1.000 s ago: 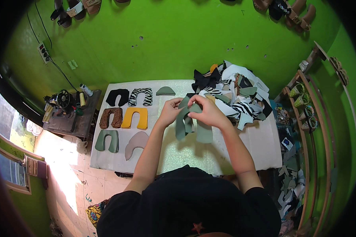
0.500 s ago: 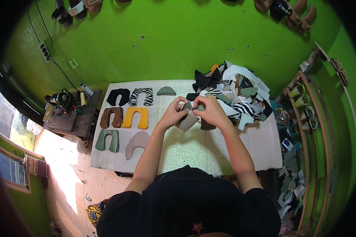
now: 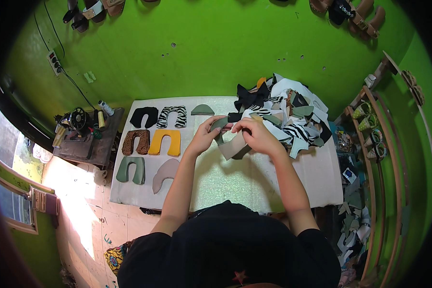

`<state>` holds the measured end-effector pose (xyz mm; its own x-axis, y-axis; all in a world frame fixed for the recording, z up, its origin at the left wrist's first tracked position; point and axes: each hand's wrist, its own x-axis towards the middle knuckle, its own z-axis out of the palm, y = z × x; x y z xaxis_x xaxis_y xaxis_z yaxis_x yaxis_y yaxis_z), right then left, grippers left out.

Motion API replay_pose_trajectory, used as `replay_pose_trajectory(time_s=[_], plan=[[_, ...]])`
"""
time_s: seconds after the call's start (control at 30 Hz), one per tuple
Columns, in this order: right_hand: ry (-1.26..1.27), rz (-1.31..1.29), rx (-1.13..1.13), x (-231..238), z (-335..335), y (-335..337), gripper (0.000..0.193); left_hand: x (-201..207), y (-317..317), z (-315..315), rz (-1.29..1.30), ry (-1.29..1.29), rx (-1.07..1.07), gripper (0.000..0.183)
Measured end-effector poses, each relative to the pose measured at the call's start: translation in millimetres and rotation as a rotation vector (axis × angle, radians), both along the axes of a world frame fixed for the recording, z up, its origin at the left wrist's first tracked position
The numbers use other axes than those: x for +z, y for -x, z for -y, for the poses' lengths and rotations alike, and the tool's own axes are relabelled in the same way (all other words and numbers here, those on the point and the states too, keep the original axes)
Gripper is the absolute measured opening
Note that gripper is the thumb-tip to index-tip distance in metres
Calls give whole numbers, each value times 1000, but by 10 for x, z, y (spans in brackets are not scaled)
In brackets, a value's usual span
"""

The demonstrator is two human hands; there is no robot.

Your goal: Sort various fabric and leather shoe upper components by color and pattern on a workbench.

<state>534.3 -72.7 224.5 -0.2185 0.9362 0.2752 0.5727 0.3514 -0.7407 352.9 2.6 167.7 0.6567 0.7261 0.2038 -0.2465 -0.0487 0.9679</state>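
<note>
Green piece (image 3: 220, 124) in left hand (image 3: 207, 137), sandals (image 3: 367, 122) on wooden rack (image 3: 370, 192)

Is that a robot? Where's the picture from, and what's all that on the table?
No robot! Those bare hands belong to a person. A camera on the person's head looks down, and its wide lens makes straight edges bend. On the pale table lie U-shapes: a black one, a zebra-striped one, a spotted one, a yellow one and a green one. There's a pinkish curved piece, a green half-moon and, on the right, a heap of scraps. The left hand and the right hand hold green and beige material over the table; I can't tell if it's one piece or several.
</note>
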Motion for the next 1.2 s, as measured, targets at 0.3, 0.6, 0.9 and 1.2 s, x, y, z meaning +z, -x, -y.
replay_pose_trajectory(time_s=[0.3,0.6,0.9,1.2], plan=[[280,-56,125,176,48,9,19,104,14,60,-77,15,-19,54],[311,-144,100,118,-6,92,22,73,-21,129,36,327,-124,48],[108,134,-155,88,-65,127,28,-36,-17,130,107,436,-259,39],[45,196,-285,83,-11,242,26,-10,-48,170,172,458,-227,39]])
